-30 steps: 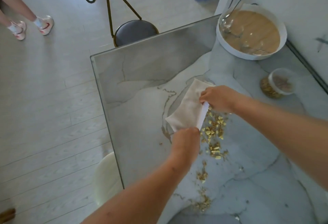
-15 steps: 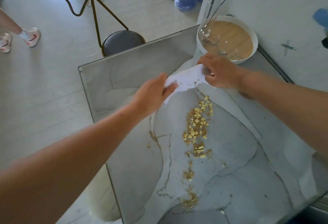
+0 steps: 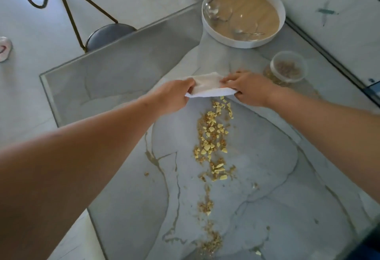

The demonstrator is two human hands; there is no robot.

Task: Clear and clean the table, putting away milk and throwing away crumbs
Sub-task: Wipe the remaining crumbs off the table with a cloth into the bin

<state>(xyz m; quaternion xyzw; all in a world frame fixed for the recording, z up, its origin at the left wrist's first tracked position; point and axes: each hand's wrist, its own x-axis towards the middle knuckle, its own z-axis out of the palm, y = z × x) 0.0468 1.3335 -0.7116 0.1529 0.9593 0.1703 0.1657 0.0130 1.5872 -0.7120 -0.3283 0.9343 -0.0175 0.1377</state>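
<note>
A white cloth is stretched between my hands just above the marble table. My left hand pinches its left end and my right hand pinches its right end. A long trail of yellow and brown crumbs runs from right below the cloth toward the near edge of the table. The cloth's lower edge sits at the far end of the trail.
A white round tray with a glass jar and spoons stands at the back of the table. A small clear tub of crumbs sits right of my right hand. A dark stool stands beyond the table's far edge.
The cloth has been turned from lying along the crumbs to lying across their far end. Both hands have shifted and lowered the cloth toward the table top.
</note>
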